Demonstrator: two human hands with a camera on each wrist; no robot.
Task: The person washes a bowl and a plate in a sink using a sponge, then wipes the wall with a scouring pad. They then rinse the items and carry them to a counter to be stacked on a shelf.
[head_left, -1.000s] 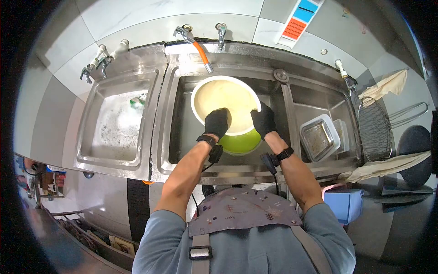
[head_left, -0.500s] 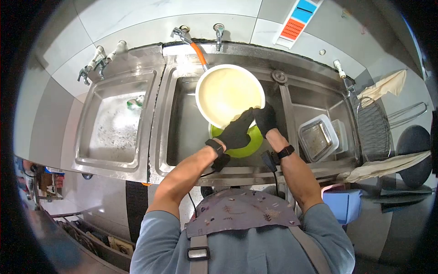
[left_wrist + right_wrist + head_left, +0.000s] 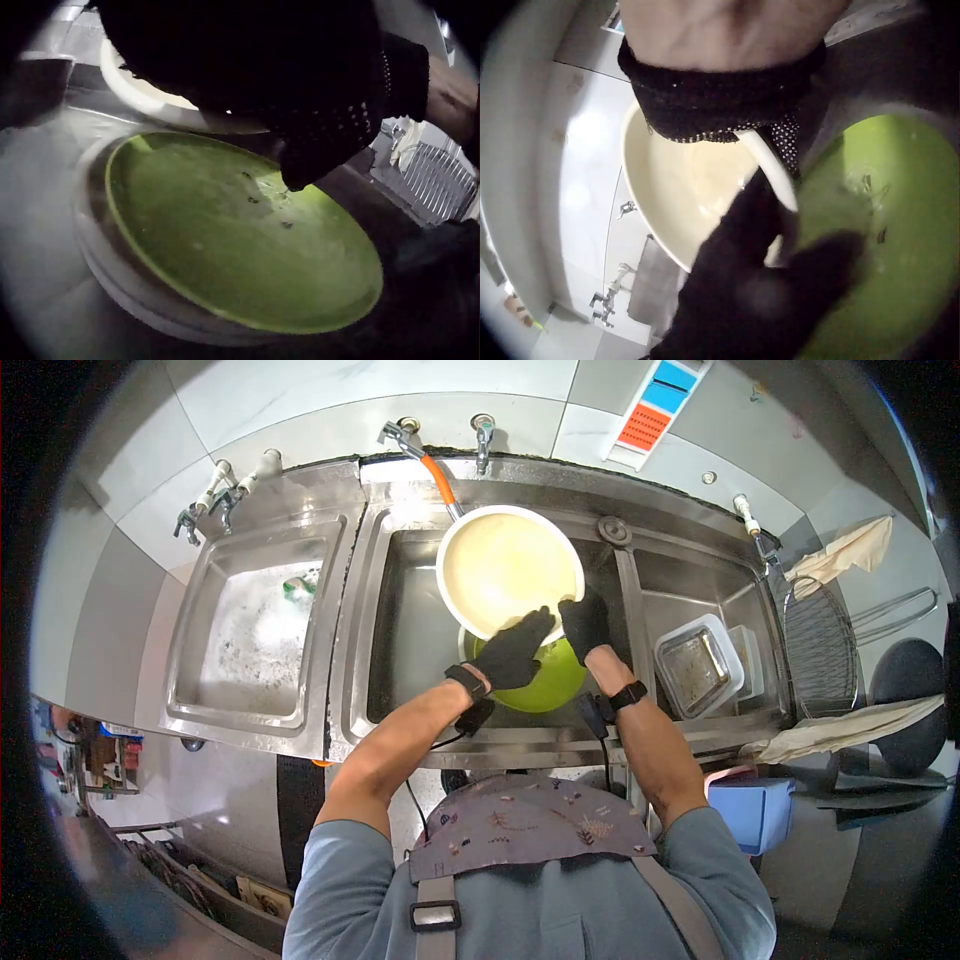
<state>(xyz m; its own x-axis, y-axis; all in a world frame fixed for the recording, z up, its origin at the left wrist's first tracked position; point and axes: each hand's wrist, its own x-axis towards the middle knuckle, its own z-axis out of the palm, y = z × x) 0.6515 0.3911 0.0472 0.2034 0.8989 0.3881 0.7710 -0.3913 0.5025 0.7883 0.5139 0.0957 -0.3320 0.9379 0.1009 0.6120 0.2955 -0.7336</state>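
Over the middle basin of the steel sink (image 3: 400,650), both gloved hands are working a big cream-white bowl (image 3: 508,568), which is standing tilted up on its edge against the back wall, its open mouth facing the person and slightly upward. The right hand (image 3: 585,622) is clamping the bowl's lower right rim, fingers curled over the edge, while the left hand (image 3: 515,648) is lying flatter, fingers stretched along the lower rim and onto the inside. Just beneath them a lime-green plate (image 3: 240,225) is lying face up in the basin, apparently on a pale plate under it, specks of food on its surface. As a judgement: to do this well, the right hand should be keeping a firm pinch on that wet rim while the left is sweeping the inside, with the bowl held low over the basin so a slip is costing nothing. Being round, the bowl has no real long axis; its rim-to-rim line is running up the back wall, toward the orange-hosed tap (image 3: 440,475). The left basin is holding foamy water (image 3: 260,640).
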